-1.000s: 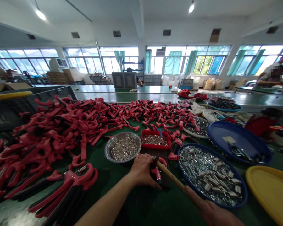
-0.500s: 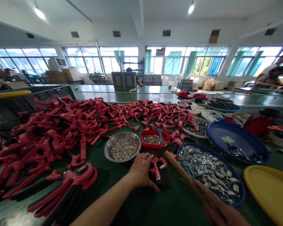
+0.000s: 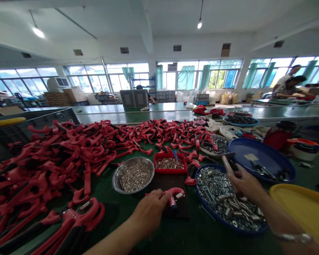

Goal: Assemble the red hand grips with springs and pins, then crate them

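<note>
My left hand [image 3: 149,212] is closed on a red plastic handle part [image 3: 172,195] with a small spring, lying on a dark block [image 3: 172,198] on the green table. My right hand [image 3: 244,182] is raised above the blue bowl of washers and metal sleeves [image 3: 228,202] and grips a wooden-handled hammer [image 3: 227,161], whose head points right over the bowl's far rim. A steel bowl of small rivets [image 3: 134,175] and a red tray of small metal parts [image 3: 170,163] stand just beyond the block.
A large heap of red and black handles [image 3: 69,152] covers the table's left and back. Another blue bowl [image 3: 260,161] and a yellow tray [image 3: 303,209] stand at the right. More bowls lie behind. People work at a far table [image 3: 289,86].
My right hand has swung the hammer up and to the right, away from the red part, over the blue bowl. My left hand has shifted its grip on the part. The view has tilted.
</note>
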The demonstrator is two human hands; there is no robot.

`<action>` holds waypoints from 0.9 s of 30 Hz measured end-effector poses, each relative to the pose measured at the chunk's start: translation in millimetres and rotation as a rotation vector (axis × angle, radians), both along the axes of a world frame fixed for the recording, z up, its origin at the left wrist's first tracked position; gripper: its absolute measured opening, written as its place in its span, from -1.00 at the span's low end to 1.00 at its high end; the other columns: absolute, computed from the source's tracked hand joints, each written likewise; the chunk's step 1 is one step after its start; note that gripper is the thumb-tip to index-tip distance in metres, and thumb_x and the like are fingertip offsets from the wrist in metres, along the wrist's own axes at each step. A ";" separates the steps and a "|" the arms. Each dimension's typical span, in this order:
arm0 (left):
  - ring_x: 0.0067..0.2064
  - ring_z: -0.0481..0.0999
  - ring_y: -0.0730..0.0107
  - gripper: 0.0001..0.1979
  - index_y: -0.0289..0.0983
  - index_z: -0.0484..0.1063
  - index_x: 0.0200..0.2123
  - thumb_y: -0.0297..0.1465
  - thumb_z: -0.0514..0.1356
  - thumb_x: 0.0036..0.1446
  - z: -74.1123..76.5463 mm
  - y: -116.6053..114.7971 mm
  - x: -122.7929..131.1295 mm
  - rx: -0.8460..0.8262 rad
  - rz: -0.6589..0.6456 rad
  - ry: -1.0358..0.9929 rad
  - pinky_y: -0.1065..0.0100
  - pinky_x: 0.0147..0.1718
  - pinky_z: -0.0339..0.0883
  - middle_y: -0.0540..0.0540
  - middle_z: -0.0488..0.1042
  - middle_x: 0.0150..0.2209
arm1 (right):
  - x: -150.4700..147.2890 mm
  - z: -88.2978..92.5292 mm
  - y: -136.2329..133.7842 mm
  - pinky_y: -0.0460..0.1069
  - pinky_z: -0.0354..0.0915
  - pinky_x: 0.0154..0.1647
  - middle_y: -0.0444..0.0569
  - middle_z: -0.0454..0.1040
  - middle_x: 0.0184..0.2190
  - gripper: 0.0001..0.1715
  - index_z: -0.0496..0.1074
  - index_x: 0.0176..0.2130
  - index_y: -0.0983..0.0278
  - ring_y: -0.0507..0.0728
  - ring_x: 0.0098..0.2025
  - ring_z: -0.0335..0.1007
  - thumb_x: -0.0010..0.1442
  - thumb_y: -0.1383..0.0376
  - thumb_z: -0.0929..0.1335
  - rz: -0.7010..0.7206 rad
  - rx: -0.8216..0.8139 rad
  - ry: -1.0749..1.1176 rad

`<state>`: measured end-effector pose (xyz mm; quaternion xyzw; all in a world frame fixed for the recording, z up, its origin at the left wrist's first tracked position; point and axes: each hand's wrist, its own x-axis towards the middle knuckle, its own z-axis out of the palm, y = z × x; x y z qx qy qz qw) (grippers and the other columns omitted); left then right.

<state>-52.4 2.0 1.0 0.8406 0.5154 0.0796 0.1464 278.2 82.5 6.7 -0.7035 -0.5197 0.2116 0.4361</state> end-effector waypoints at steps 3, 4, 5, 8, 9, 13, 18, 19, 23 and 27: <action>-0.25 0.37 0.34 -0.69 -0.11 0.34 -0.05 -0.36 -0.01 0.14 23.9 3.6 -6.1 -0.159 -0.033 -0.239 0.33 -0.23 0.23 -0.05 0.39 -0.25 | -34.0 6.5 -23.1 0.29 -0.03 0.12 0.22 0.21 0.08 -0.43 0.32 -0.04 0.35 0.39 0.15 0.00 -0.02 0.13 0.32 0.248 0.183 -0.490; -0.29 0.36 0.38 -0.72 -0.15 0.39 -0.12 -0.30 0.00 0.14 28.5 7.3 -7.7 -0.249 -0.046 -0.330 0.37 -0.26 0.23 -0.03 0.39 -0.30 | -49.9 7.2 -29.5 0.21 0.00 0.13 0.13 0.23 0.08 -0.49 0.33 -0.03 0.29 0.30 0.14 0.06 0.04 0.14 0.29 0.517 0.188 -0.531; -0.36 0.35 0.43 -0.72 -0.20 0.40 -0.16 -0.25 0.02 0.13 30.3 11.8 -9.2 -0.369 -0.047 -0.418 0.40 -0.32 0.23 -0.01 0.38 -0.36 | -66.2 6.5 -33.7 0.13 0.07 0.12 0.07 0.30 0.04 -0.56 0.35 -0.04 0.26 0.23 0.10 0.15 0.09 0.15 0.26 0.759 0.178 -0.503; -0.56 0.22 0.57 -0.63 -0.28 0.37 -0.18 -0.14 0.08 0.06 18.0 26.8 -13.0 -0.792 0.042 -0.662 0.50 -0.60 0.14 0.05 0.30 -0.50 | -106.0 -4.7 -28.9 -0.02 0.26 -0.11 -0.02 0.48 -0.23 -0.68 0.43 -0.19 0.25 0.10 -0.16 0.37 0.20 0.19 0.19 0.935 0.119 -0.347; -0.58 0.20 0.58 -0.60 -0.29 0.35 -0.16 -0.13 0.11 0.02 9.7 31.0 -14.0 -0.895 0.086 -0.741 0.52 -0.65 0.09 0.05 0.29 -0.50 | -114.4 -10.6 -22.4 -0.06 0.28 -0.19 -0.05 0.50 -0.30 -0.69 0.44 -0.22 0.26 0.08 -0.24 0.39 0.21 0.20 0.18 0.921 0.087 -0.318; -0.45 0.32 0.47 -0.62 -0.30 0.37 -0.21 -0.15 0.13 -0.02 -20.7 37.7 -15.5 -0.805 0.245 -0.806 0.46 -0.58 0.18 -0.04 0.35 -0.40 | -132.5 -33.4 7.1 -0.10 0.27 -0.29 -0.03 0.48 -0.37 -0.73 0.45 -0.30 0.32 0.06 -0.31 0.38 0.19 0.26 0.21 0.920 -0.008 -0.364; -0.31 0.37 0.33 -0.79 -0.28 0.41 -0.46 -0.25 0.11 0.00 -23.2 25.8 -12.8 -0.078 0.399 -0.259 0.35 -0.33 0.20 -0.06 0.41 -0.40 | -145.6 -39.7 14.1 -0.04 0.20 -0.17 0.03 0.42 -0.32 -0.82 0.46 -0.38 0.32 0.11 -0.23 0.34 0.12 0.30 0.28 0.846 -0.020 -0.519; -0.30 0.38 0.32 -0.80 -0.26 0.42 -0.43 -0.26 0.10 0.02 -21.6 22.6 -11.8 -0.043 0.402 -0.223 0.35 -0.33 0.20 -0.06 0.42 -0.38 | -146.7 -37.3 13.6 -0.05 0.20 -0.18 0.02 0.42 -0.32 -0.84 0.46 -0.37 0.31 0.11 -0.23 0.34 0.10 0.29 0.30 0.828 -0.020 -0.545; -0.16 0.40 0.30 -0.69 -0.20 0.37 -0.12 -0.27 0.08 0.06 -20.4 16.7 -5.8 0.041 0.426 -0.261 0.34 -0.23 0.24 -0.09 0.40 -0.12 | -148.8 -20.3 27.8 -0.04 0.20 -0.17 0.02 0.43 -0.29 -0.77 0.41 -0.27 0.29 0.13 -0.21 0.35 0.19 0.22 0.23 0.700 -0.004 -0.629; -0.01 0.34 0.24 -0.61 -0.17 0.36 -0.05 -0.23 0.11 0.02 -26.1 24.6 -0.4 0.051 0.430 -0.256 0.29 -0.08 0.19 -0.09 0.32 0.03 | -159.0 -9.4 69.6 0.03 0.20 -0.14 0.14 0.42 -0.22 -0.68 0.29 -0.07 0.38 0.19 -0.13 0.35 0.22 0.26 0.21 0.505 -0.037 -0.699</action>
